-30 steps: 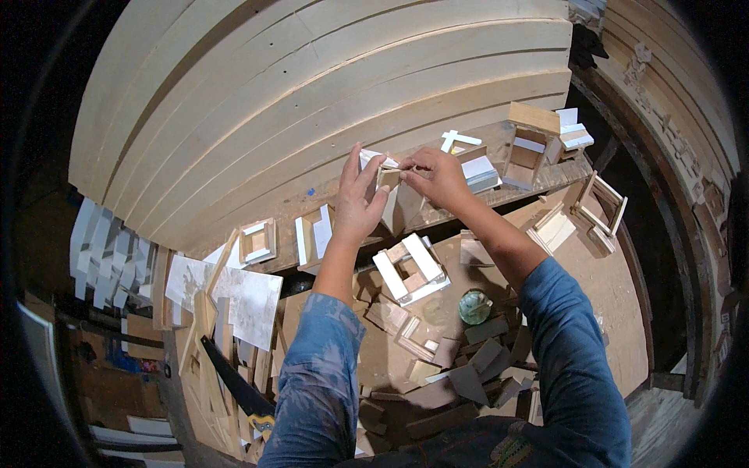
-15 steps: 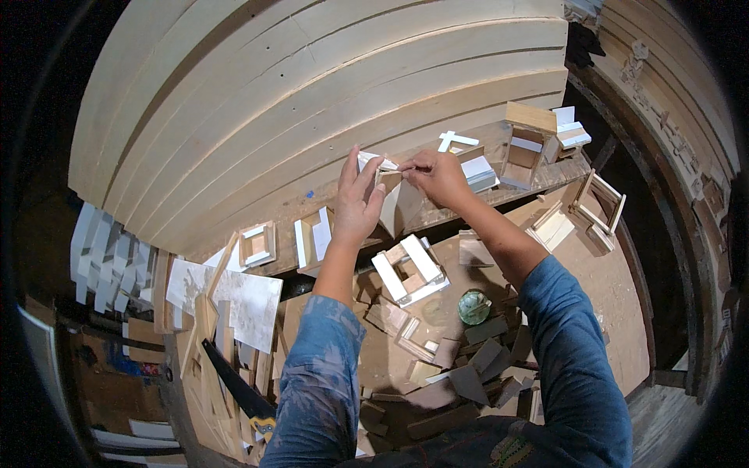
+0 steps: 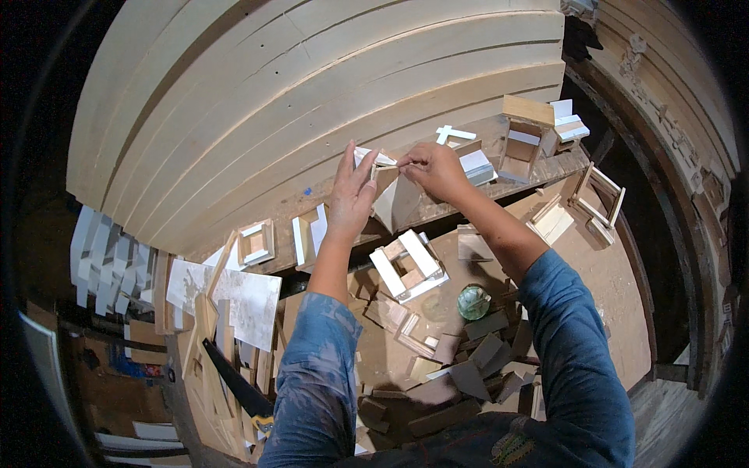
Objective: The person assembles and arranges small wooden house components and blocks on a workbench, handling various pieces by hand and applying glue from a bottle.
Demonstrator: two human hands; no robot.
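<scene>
A small wooden box piece [image 3: 396,204] with slanting brown panels stands on the far plank. White strips [image 3: 380,158] lie along its top. My left hand [image 3: 353,199] is against the left side of the box, its fingers stretched upward and apart. At the upper right corner of the box, my right hand [image 3: 434,169] has its thumb and fingertips pinched together. Whatever is between those fingertips is too small to make out. Just nearer to me, a white-edged wooden frame [image 3: 422,253] rests on the table.
Large curved boards [image 3: 328,101] rise behind the plank [image 3: 304,199]. Small wooden boxes [image 3: 518,148] stand along it. A glass jar [image 3: 473,303] sits among brown offcuts [image 3: 468,380] on the table. A handsaw [image 3: 238,388] lies at the left beside a white panel [image 3: 226,300].
My left hand has spread its fingers a little and eased away from the top of the box. My right hand keeps its pinch at the corner. The whole view has shifted slightly.
</scene>
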